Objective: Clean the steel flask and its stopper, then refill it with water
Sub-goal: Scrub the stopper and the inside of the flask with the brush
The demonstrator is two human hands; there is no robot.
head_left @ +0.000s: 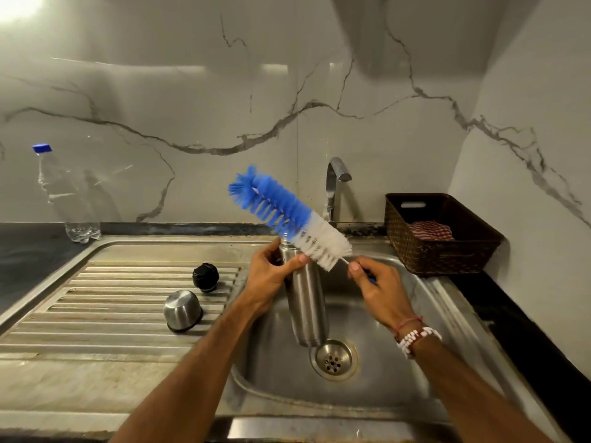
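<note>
Over the steel sink point(275, 366), the left hand point(271, 278) grips the tall cylindrical steel flask point(308, 306) near its neck. The right hand point(380, 289) pinches the blue-and-white bristle brush point(287, 215) by its thin handle. Farther left, the round black stopper point(205, 277) lies on the drainboard point(112, 298).

The brush point(287, 215) has bright blue bristles over its far half and white ones nearer the handle. The flask point(307, 302) is plain silver steel, as is the cup lid point(182, 310) with its black rim, and the stopper point(205, 277) is black. The wall point(192, 107) is off-white marble with grey veins, the bench point(25, 251) is black, a clear bottle point(68, 199) has a blue cap point(42, 148), and the dark brown woven basket point(425, 254) holds a red-and-white checked cloth point(430, 231).
</note>
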